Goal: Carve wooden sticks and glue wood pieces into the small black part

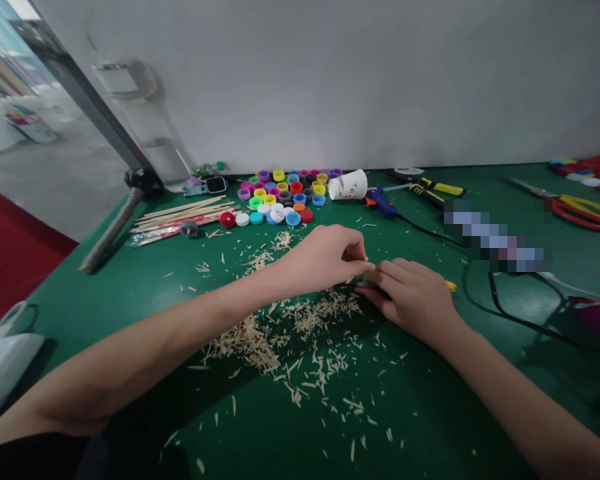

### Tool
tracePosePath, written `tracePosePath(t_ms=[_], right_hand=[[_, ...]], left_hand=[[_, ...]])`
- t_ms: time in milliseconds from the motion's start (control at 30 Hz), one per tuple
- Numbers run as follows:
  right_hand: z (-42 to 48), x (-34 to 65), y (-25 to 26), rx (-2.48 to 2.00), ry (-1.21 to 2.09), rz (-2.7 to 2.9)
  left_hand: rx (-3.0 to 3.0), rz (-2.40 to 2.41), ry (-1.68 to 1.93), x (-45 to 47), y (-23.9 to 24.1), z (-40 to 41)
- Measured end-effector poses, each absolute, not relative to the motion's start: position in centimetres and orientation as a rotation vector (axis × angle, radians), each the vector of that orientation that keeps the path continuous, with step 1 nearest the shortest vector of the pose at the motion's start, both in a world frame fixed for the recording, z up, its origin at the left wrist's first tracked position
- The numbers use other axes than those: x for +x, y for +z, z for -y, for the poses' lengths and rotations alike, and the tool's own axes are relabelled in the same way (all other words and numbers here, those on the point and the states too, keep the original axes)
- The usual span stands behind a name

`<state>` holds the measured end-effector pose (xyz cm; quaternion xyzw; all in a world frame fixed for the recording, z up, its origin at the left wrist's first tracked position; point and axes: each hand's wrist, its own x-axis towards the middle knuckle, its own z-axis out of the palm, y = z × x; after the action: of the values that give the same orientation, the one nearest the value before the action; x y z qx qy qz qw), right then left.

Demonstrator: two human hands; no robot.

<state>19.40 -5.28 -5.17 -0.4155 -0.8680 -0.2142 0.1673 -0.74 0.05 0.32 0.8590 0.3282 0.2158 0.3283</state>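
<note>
Just above the shavings [260, 340] on the table [430, 413], the left hand [325, 257] has a narrow pinching grip on a small piece [363, 284] that lies left to right. The right hand [413, 297], touching it, is closed around a mostly hidden yellow-ended tool [451, 286].

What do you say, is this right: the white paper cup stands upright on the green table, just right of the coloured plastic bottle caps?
Not quite. In the head view the white paper cup lies on its side; it does not stand upright. The rest holds: it is on the green table, just right of the coloured plastic bottle caps.
</note>
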Motion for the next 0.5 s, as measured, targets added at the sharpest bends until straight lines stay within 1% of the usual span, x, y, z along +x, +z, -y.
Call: tracePosePath(t_ms=[167, 333, 500], right_hand=[[5.41, 19.47, -4.95, -1.202, -0.622, 2.444], [5.20, 19.49, -4.84, -1.184, -0.538, 2.524], [5.49, 19.63, -5.13, -1.202, -0.591, 2.460]], left_hand=[[2.232, -0.881, 0.589, -0.80, 0.32, -0.09], [2.223, -0.880, 0.576, -0.75, 0.45, -0.08], [2.230, -0.887, 0.578, -0.71, 0.42, -0.04]])
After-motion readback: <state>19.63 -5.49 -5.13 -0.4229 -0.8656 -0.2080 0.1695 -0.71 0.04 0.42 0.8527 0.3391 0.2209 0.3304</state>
